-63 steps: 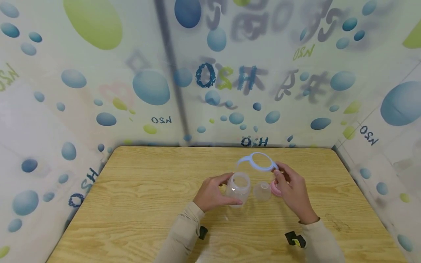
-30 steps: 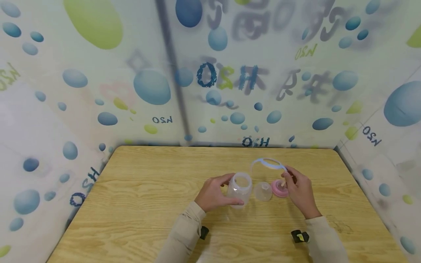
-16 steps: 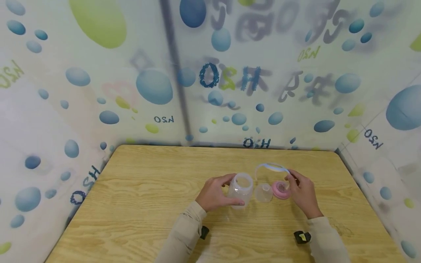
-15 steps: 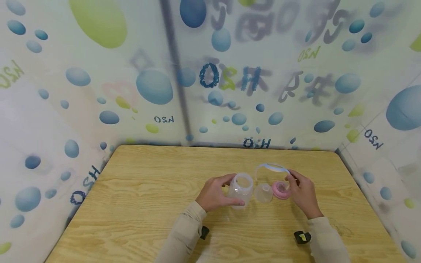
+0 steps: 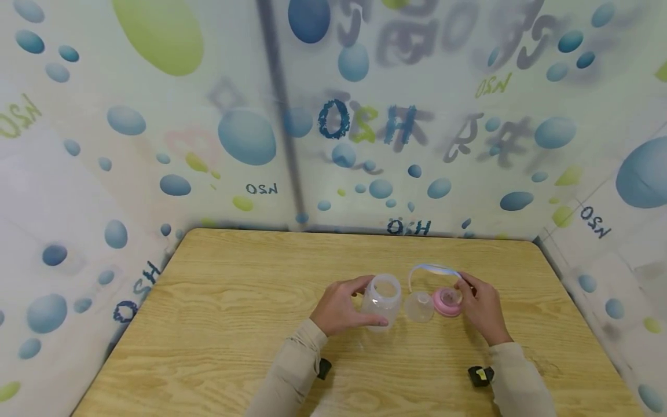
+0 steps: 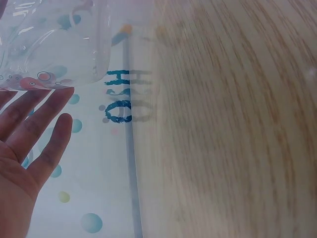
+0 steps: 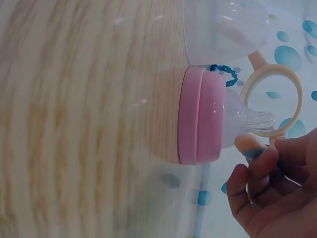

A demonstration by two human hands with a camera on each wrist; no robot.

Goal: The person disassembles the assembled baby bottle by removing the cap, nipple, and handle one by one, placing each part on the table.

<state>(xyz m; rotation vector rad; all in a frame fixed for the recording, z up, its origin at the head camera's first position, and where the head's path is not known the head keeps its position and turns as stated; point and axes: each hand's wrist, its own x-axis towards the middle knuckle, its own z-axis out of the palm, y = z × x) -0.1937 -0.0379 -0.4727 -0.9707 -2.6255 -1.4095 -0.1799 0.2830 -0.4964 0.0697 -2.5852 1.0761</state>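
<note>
My left hand [image 5: 339, 310] grips a clear baby bottle [image 5: 383, 301] by its side, its mouth uncapped and facing up. In the left wrist view, a red and blue print shows near the base of the bottle [image 6: 37, 82]. My right hand [image 5: 483, 307] pinches one end of a two-armed bottle handle with a ring, pale blue [image 5: 438, 270] in the head view and beige [image 7: 298, 94] in the right wrist view. Under it, a pink collar [image 7: 200, 116] sits on the table with a clear nipple [image 7: 235, 119] pointing up. Left of that stands a clear dome cap [image 5: 418, 310].
The wooden table [image 5: 250, 289] meets a patterned wall [image 5: 239, 197] at its far edge, with more patterned walls at left and right. Small black devices [image 5: 479, 376] show beside both wrists.
My right hand has moved right and slightly down with the handle, tilting its ring from facing the head camera to nearly edge-on. The pink collar is now uncovered. My left hand keeps its hold on the bottle.
</note>
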